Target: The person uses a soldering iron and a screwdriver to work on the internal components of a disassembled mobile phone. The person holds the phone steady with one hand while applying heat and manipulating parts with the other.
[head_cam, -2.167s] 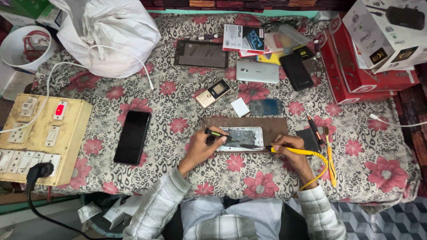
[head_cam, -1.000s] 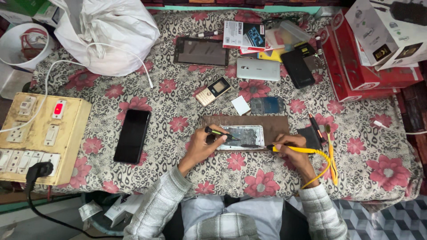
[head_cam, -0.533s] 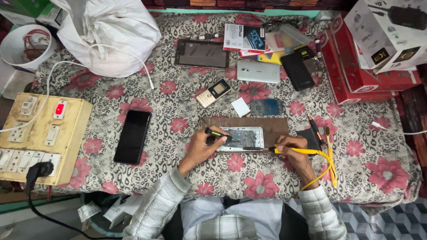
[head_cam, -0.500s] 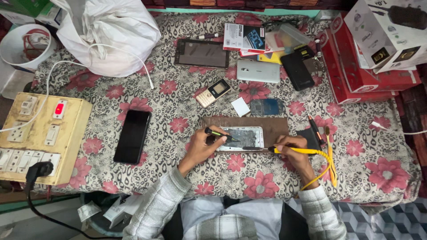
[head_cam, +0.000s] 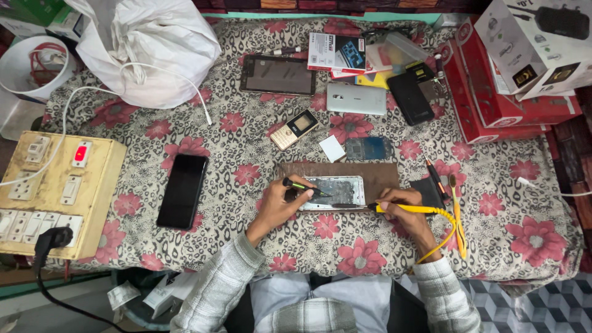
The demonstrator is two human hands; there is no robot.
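Opened phone, back off and insides exposed, lies flat on brown mat at centre of frame, slightly right. Left hand curled closed round a black tool with green band, pinched between thumb and fingers, tip down on phone's left part. Right hand closed in a pen grip on yellow-handled soldering iron, metal tip laid over phone's lower edge; yellow cord loops off to the right. Just right of mat: black pad, orange-tipped pen. Above mat: small white square, bare circuit board, gold keypad phone. Black smartphone face up at left, well apart. Yellow switchboard at left edge, white bag upper left, red boxes upper right. All on floral cloth
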